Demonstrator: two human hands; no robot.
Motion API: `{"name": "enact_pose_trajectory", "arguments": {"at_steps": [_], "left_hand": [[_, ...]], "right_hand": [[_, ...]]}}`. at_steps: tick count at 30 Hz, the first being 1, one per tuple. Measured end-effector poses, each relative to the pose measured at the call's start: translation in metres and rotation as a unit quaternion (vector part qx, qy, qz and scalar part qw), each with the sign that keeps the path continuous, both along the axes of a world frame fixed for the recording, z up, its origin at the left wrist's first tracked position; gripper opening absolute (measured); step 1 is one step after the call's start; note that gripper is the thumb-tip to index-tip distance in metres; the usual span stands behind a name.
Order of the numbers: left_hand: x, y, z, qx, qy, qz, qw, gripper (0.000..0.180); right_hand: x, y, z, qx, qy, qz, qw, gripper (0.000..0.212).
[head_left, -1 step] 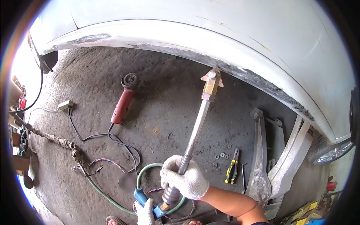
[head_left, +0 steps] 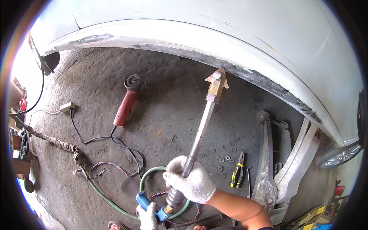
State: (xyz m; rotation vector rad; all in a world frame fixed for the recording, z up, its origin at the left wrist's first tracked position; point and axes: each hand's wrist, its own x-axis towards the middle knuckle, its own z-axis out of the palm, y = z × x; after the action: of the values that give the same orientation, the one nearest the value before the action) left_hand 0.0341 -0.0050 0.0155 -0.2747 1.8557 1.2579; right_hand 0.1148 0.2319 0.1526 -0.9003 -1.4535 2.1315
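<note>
I have the long tool (head_left: 201, 134) slanting up over the floor, its coppery head (head_left: 217, 82) at the lower edge of the car's white sill (head_left: 264, 80), beside the rough grey strip; whether they touch, I cannot tell. My gloved right hand (head_left: 193, 181) wraps the ribbed section (head_left: 188, 167) of its shaft; my left hand (head_left: 148, 217) curls around the blue handle (head_left: 143, 199). Against the frame just before, I see almost no shift; so the work stands where it was, head at the sill, both my 2 hands on the tool. Farther out lie yellow-and-black pliers (head_left: 237, 170) and small metal rings (head_left: 227, 158) to the right; 1 red grinder (head_left: 125, 109) to the left; a green hose (head_left: 107, 202) below it.
</note>
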Motion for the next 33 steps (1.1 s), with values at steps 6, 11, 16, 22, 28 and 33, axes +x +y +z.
{"name": "enact_pose_trajectory", "arguments": {"at_steps": [6, 11, 16, 22, 28, 33], "left_hand": [[0.002, -0.001, -0.001, -0.006, 0.022, 0.007, 1.000, 0.038], [0.006, -0.012, -0.016, 0.016, -0.051, -0.093, 0.994, 0.033], [-0.003, -0.017, -0.027, 0.016, -0.037, -0.052, 0.998, 0.026], [0.011, -0.011, -0.018, -0.011, -0.013, -0.048, 0.999, 0.035], [0.016, -0.011, -0.006, -0.022, -0.087, -0.051, 0.995, 0.040], [0.012, 0.019, 0.010, -0.022, -0.110, -0.035, 0.993, 0.046]], "right_hand": [[-0.006, 0.025, 0.015, -0.251, 0.235, -0.099, 0.934, 0.038], [-0.022, 0.059, -0.022, -0.351, 0.548, 0.280, 0.706, 0.072], [-0.017, 0.018, 0.013, -0.125, 0.102, -0.128, 0.979, 0.056], [-0.009, 0.042, -0.018, -0.306, 0.348, 0.125, 0.877, 0.059], [0.011, 0.008, -0.013, -0.425, 0.269, -0.025, 0.864, 0.026], [0.011, 0.021, -0.009, -0.261, 0.263, -0.084, 0.925, 0.022]]}}
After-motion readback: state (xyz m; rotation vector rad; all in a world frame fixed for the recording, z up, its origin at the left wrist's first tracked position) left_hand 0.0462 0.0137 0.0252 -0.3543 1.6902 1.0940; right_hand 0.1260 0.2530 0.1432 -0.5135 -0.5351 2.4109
